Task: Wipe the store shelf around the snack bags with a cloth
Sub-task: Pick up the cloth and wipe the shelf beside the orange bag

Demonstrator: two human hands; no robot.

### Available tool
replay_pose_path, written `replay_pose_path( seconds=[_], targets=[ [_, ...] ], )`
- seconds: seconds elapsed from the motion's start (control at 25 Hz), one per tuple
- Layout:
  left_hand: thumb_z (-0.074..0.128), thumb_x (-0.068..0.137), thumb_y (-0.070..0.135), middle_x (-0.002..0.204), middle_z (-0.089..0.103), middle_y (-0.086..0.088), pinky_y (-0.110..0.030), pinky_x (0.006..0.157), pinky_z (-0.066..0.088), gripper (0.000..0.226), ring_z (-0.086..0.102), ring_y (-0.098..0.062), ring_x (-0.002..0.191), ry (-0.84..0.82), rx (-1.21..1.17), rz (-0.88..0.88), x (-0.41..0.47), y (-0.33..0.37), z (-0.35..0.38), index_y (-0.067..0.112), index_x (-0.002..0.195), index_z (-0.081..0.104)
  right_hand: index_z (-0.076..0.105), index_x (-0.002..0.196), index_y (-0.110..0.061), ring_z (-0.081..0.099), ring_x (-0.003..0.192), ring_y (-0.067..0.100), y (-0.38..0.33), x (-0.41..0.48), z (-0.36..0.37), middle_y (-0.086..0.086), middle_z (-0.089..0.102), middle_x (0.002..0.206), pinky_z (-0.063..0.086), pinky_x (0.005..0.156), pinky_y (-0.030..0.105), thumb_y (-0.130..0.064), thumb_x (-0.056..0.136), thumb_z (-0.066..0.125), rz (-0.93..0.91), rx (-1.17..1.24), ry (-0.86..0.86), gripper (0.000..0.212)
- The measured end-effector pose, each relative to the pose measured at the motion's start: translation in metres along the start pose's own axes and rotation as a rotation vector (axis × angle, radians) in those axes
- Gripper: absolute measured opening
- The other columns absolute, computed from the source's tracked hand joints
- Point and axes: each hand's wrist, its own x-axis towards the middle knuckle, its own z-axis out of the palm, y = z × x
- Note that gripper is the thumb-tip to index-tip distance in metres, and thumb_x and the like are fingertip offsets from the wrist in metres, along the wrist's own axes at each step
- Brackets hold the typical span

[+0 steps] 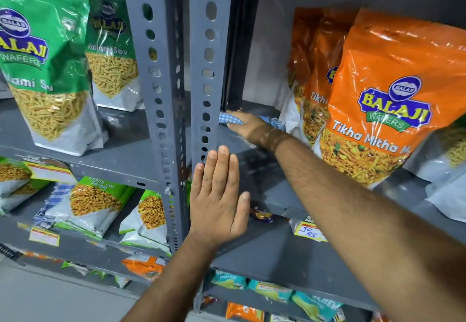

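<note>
My right hand reaches deep into the grey shelf and presses flat on a blue-and-white checked cloth at the back left corner, beside the upright post. Orange snack bags stand just right of that arm, the front one tilted. My left hand is flat with fingers together against the shelf's front edge and the post, holding nothing.
Two perforated grey posts split the racks. Green snack bags stand on the left shelf. Lower shelves hold more packets and a handwritten price tag. Another checked cloth piece shows at lower left.
</note>
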Motion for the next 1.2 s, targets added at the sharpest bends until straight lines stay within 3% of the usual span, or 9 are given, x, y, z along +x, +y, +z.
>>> replay_pose_path(
  seconds=[0.28,0.36,0.44,0.48,0.64,0.88,0.96,1.08,1.2],
  targets=[
    [0.014,0.112,0.049,0.186,0.000,-0.005,-0.044,0.141,0.004,0.073,0.004,-0.024,0.173,0.031,-0.159,0.012,0.000,-0.004,0.000,0.012,0.175,0.005,0.035,0.157,-0.040,0.018,0.160,0.009,0.004,-0.124,0.012,-0.009,0.033,0.168,0.009,0.132,0.034,-0.013,0.102,0.047,-0.229,-0.210,-0.091,0.062],
    [0.013,0.112,0.049,0.186,-0.001,-0.004,-0.045,0.141,0.003,0.073,0.003,-0.024,0.173,0.024,-0.159,0.023,-0.001,-0.004,-0.001,0.013,0.175,0.005,0.046,0.150,-0.038,0.041,0.151,0.018,0.001,-0.133,0.006,-0.001,0.050,0.158,0.029,0.127,0.039,-0.012,0.100,0.047,-0.175,-0.126,-0.090,0.056],
    [0.013,0.112,0.049,0.186,-0.003,-0.003,-0.045,0.141,0.002,0.073,0.001,-0.024,0.173,0.007,-0.158,0.012,0.000,-0.004,-0.002,0.013,0.175,0.003,0.056,0.141,-0.033,0.067,0.119,0.025,-0.007,-0.114,-0.003,0.003,0.067,0.134,0.054,0.101,0.034,-0.009,0.101,0.048,-0.121,0.024,0.039,0.047],
    [0.013,0.112,0.049,0.186,-0.004,-0.003,-0.045,0.141,0.002,0.072,0.000,-0.024,0.173,-0.002,-0.166,0.005,0.001,-0.004,-0.003,0.014,0.175,0.002,0.056,0.142,-0.031,0.069,0.111,0.026,-0.013,-0.098,-0.008,0.003,0.068,0.129,0.054,0.091,0.029,-0.006,0.101,0.047,-0.129,0.023,0.105,0.049],
    [0.014,0.114,0.045,0.185,-0.007,-0.001,-0.045,0.141,0.000,0.070,-0.003,-0.024,0.173,-0.018,-0.208,-0.021,0.000,-0.002,-0.007,0.015,0.175,-0.001,0.041,0.157,-0.025,0.043,0.149,0.024,-0.017,-0.055,-0.007,0.006,0.046,0.160,0.030,0.122,0.028,-0.012,0.106,0.049,-0.103,-0.130,-0.070,0.053],
    [0.013,0.113,0.044,0.185,-0.007,-0.001,-0.045,0.140,0.000,0.069,-0.003,-0.023,0.173,-0.020,-0.243,-0.041,0.000,0.001,-0.008,0.015,0.175,-0.002,0.048,0.152,-0.032,0.045,0.147,0.018,0.001,-0.102,-0.001,0.000,0.050,0.158,0.028,0.122,0.023,-0.016,0.105,0.052,-0.203,-0.072,-0.105,0.050],
    [0.013,0.113,0.043,0.185,-0.005,-0.002,-0.046,0.140,0.002,0.069,-0.002,-0.025,0.173,-0.019,-0.259,-0.039,0.000,0.001,-0.010,0.015,0.175,-0.001,0.046,0.153,-0.033,0.036,0.153,0.015,0.005,-0.134,0.000,-0.007,0.045,0.162,0.023,0.128,0.032,-0.012,0.103,0.052,-0.256,-0.104,-0.099,0.054],
    [0.013,0.114,0.042,0.185,-0.002,-0.003,-0.048,0.140,0.005,0.068,0.001,-0.027,0.173,-0.045,-0.268,-0.028,-0.001,-0.002,-0.017,0.015,0.175,0.001,0.051,0.147,-0.036,0.043,0.145,0.016,0.006,-0.189,-0.001,-0.017,0.050,0.154,0.031,0.123,0.037,-0.004,0.099,0.049,-0.301,-0.065,-0.088,0.058],
    [0.014,0.114,0.043,0.185,-0.001,-0.001,-0.048,0.140,0.007,0.067,0.003,-0.028,0.173,-0.069,-0.288,-0.028,0.000,-0.002,-0.023,0.017,0.175,0.003,0.059,0.121,-0.036,0.059,0.114,0.021,0.002,-0.223,-0.011,-0.015,0.064,0.121,0.046,0.104,0.044,-0.002,0.095,0.047,-0.315,-0.087,-0.165,0.045]
  ],
)
